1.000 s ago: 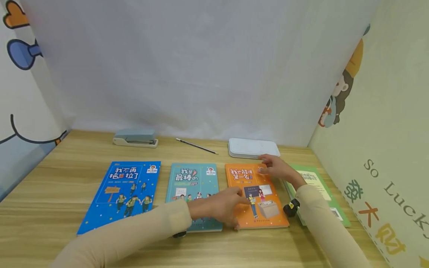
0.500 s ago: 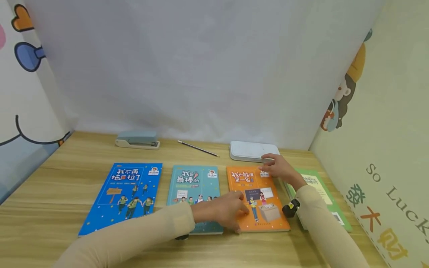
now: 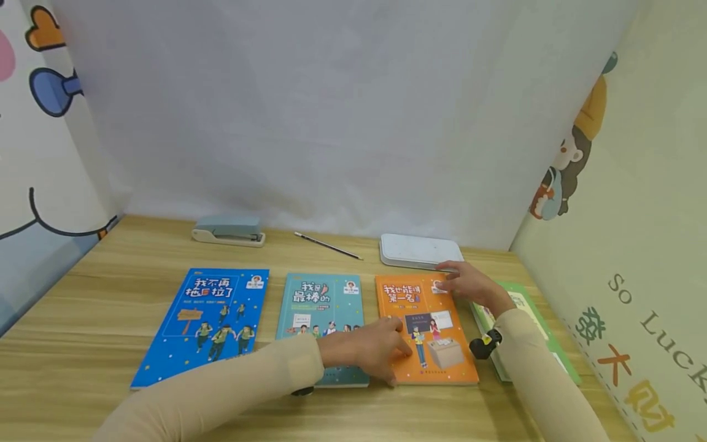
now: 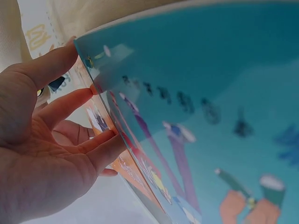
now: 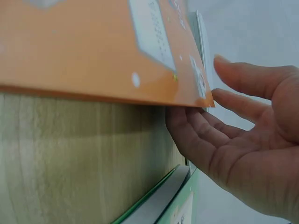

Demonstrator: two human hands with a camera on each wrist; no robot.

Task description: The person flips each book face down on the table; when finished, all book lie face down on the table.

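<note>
Flat on the table, an orange book [image 3: 400,307] lies between a teal book [image 3: 295,310] and a green book [image 3: 530,301]. My left hand [image 3: 372,350] reaches across the teal book, its fingertips at the gap beside the orange book's left edge. In the left wrist view, its spread fingers come up to the teal cover's edge. My right hand [image 3: 475,285] is at the orange book's far right corner. In the right wrist view, loosely extended fingers [image 5: 205,130] lie along that corner, with the thumb apart from the cover. Neither hand grips a book.
A blue book [image 3: 221,307] lies at the left of the row. Along the back of the wooden table [image 3: 72,331] are a stapler [image 3: 229,232], a pencil [image 3: 328,245] and a white case [image 3: 420,250]. A white cloth [image 3: 309,123] hangs behind.
My left fingers have drawn back a little from over the orange cover toward its left edge. My right hand has shifted slightly right. The books keep their places; the head view has shifted slightly.
</note>
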